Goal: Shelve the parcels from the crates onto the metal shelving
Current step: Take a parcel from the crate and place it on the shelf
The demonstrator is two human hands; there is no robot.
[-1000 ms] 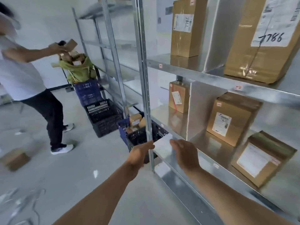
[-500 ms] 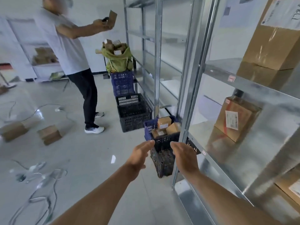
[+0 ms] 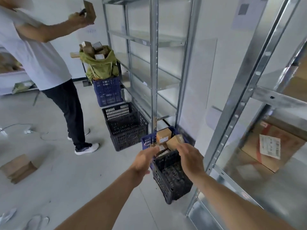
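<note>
Both my hands, left point(image 3: 144, 161) and right point(image 3: 191, 161), reach forward with each grip open and empty. The small brown cardboard parcels point(image 3: 167, 140) sit in the blue plastic crate point(image 3: 147, 141) straight ahead between them, roughly equally near both.

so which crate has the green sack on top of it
The far blue crate, last in the row along the shelving; the green sack of parcels sits on it. The other crates carry no sack.

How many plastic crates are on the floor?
4: far blue crate under the green bag, black crate, blue crate holding parcels, nearest black crate. Others may be hidden.
</note>
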